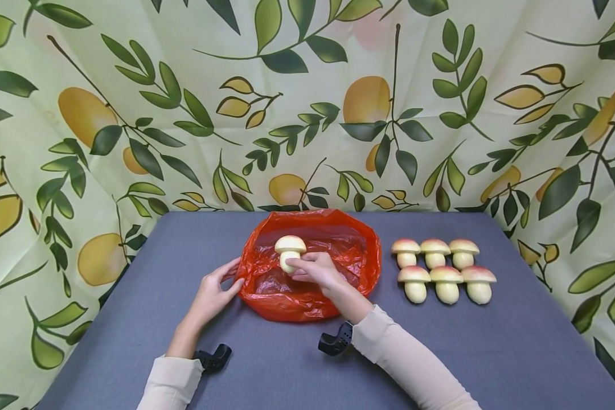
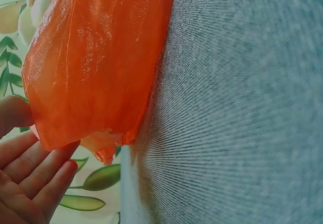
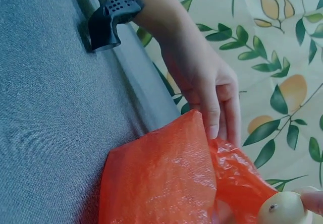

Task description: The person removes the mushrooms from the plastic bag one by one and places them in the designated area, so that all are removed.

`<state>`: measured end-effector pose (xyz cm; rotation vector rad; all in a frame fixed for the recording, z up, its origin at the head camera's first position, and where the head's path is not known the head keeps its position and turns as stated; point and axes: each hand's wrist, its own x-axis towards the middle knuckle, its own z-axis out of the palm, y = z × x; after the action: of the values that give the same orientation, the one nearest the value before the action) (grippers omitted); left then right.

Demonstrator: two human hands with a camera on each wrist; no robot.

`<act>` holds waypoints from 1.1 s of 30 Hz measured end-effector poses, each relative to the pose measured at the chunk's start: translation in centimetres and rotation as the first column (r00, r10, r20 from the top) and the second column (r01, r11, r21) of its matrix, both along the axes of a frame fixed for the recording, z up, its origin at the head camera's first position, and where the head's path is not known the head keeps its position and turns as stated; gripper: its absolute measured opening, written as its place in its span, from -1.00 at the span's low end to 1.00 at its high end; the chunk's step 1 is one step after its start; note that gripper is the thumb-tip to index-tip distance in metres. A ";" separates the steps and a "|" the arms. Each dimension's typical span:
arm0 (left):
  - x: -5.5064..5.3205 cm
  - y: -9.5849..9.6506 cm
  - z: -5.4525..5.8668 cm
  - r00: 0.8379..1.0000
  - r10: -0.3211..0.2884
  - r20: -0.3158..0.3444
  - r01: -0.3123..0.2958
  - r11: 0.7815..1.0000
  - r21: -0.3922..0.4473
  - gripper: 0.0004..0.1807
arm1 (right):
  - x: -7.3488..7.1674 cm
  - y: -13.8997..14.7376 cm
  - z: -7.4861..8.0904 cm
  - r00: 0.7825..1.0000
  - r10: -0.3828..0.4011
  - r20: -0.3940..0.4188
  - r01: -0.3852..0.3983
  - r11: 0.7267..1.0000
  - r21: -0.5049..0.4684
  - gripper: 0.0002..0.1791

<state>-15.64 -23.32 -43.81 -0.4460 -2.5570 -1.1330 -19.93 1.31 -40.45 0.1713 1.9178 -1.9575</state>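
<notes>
A red plastic bag [image 1: 287, 307] stands on the table with its mouth spread wide. My right hand [image 1: 315, 270] pinches a toy mushroom [image 1: 290, 244] by its pale stem, cap up, above the bag's opening. In the right wrist view the underside of that mushroom [image 3: 282, 210] shows beside a fingertip. At the bag's left rim, my left hand [image 1: 212, 293] holds the edge with thumb and fingers apart along it. The left wrist view shows the bag's red film [image 2: 96, 72] covering some of the left fingertips. Folds hide the bag's bottom.
Right of the bag, several more mushrooms with pinkish caps lie in two rows, including one front mushroom [image 1: 415, 283] and one back mushroom [image 1: 462, 253]. A grey cloth covers the table [image 1: 266, 364]. Behind stands a leaf-and-fruit patterned curtain [image 1: 307, 114].
</notes>
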 end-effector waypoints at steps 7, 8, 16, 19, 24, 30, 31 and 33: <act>0.0 0.0 0.1 1.000 0.006 0.026 -0.007 1.000 0.007 -0.46 | 0.5 1.0 0.6 0.999 0.037 -0.033 -0.038 0.999 -0.006 -0.62; 0.0 0.0 0.1 1.000 0.008 0.027 -0.008 1.000 0.005 -0.46 | 0.5 1.1 0.7 0.998 0.042 -0.041 -0.043 0.999 -0.008 -0.61; -0.1 -0.1 0.1 1.000 0.015 0.027 -0.016 1.000 0.003 -0.47 | 0.8 2.3 1.2 0.997 0.051 -0.057 -0.053 0.998 -0.031 -0.54; -0.1 -0.1 0.1 1.000 0.016 0.020 -0.016 1.000 0.004 -0.47 | 1.0 2.8 1.4 0.997 0.050 -0.062 -0.053 0.998 -0.040 -0.51; 0.0 -0.1 0.1 1.000 0.013 0.019 -0.013 1.000 0.006 -0.48 | 1.3 3.7 1.5 0.995 0.072 -0.075 -0.073 0.997 -0.016 -0.52; 0.1 -0.1 0.1 0.999 0.011 0.041 -0.012 1.000 0.011 -0.48 | 1.8 4.6 1.2 0.991 0.101 -0.088 -0.103 0.995 -0.016 -0.53; 0.1 -0.1 0.1 0.999 0.012 0.045 -0.013 1.000 0.011 -0.48 | 1.9 4.7 1.2 0.990 0.105 -0.092 -0.107 0.994 -0.020 -0.53; 0.0 -0.1 0.1 0.999 0.013 0.042 -0.013 1.000 0.008 -0.48 | 2.1 5.0 1.2 0.988 0.116 -0.102 -0.119 0.993 -0.022 -0.52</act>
<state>-15.60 -23.43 -43.73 -0.4071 -2.5860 -1.1604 -17.85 6.29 -39.26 -0.0484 1.9155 -1.9473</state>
